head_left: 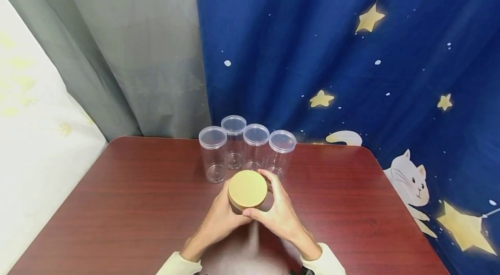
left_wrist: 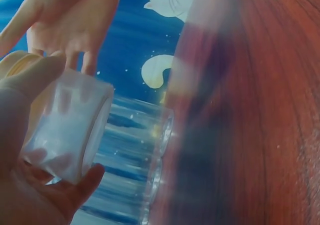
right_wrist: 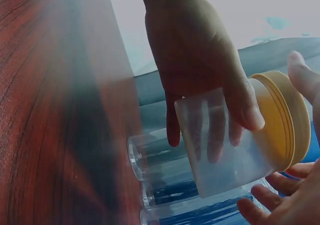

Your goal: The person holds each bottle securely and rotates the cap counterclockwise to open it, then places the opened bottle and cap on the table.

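Note:
A frosted plastic jar point(right_wrist: 215, 145) with a yellow screw lid point(head_left: 248, 189) is held between both hands above the table. My left hand point(head_left: 222, 214) grips the jar's body, with its thumb on one side and its fingers behind, as the right wrist view shows. Around the lid's right side curves my right hand point(head_left: 281, 214), its thumb at the near edge and a finger at the far edge. In the left wrist view, the jar body point(left_wrist: 75, 125) lies tilted in the left hand point(left_wrist: 35, 185), and the right hand point(left_wrist: 75, 15) appears beyond it.
Several clear jars with transparent lids point(head_left: 212, 137) stand grouped behind the hands on the reddish-brown table point(head_left: 136, 197). A blue star-patterned curtain point(head_left: 281, 49) and a grey curtain point(head_left: 140, 49) hang behind the table's far edge. White patterned cloth point(head_left: 35, 136) is at the left.

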`<state>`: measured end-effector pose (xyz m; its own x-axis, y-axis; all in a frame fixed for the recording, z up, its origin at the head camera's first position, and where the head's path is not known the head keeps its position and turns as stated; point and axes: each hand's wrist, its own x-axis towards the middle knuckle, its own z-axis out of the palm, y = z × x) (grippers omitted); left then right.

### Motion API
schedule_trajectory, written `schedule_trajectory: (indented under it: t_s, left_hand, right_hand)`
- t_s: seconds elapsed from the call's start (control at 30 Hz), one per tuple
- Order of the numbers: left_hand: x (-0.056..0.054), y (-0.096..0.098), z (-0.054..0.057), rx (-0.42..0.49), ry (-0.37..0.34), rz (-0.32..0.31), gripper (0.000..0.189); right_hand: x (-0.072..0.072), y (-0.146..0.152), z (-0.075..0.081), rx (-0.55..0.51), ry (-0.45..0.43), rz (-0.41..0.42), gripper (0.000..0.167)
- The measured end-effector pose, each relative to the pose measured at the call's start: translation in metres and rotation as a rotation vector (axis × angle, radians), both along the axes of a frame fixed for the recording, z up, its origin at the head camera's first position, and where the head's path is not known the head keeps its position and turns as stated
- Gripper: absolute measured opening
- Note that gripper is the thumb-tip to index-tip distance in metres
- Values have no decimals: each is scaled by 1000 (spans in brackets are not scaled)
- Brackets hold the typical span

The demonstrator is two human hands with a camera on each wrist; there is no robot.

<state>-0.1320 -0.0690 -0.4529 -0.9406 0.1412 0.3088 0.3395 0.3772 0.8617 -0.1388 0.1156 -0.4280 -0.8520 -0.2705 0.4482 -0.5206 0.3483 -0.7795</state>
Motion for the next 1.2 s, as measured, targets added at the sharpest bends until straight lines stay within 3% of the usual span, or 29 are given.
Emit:
schedule_trajectory:
  t_s: [0.33,0.63,0.93,1.2]
  left_hand:
    - [1,8,-5,-21,80,99,96]
    - [1,11,-7,-49,104,84,94]
    - [1,9,-7,-45,91,52,95]
    - [2,1,-5,-23,12,7,96]
  right_hand:
    - [3,-6,-3,48,47,-101,99]
    - [5,-10,-4,63,53,-155,100]
    - [3,-7,-4,38,70,-111,98]
    - [3,-5,-1,21,-7,-55,97]
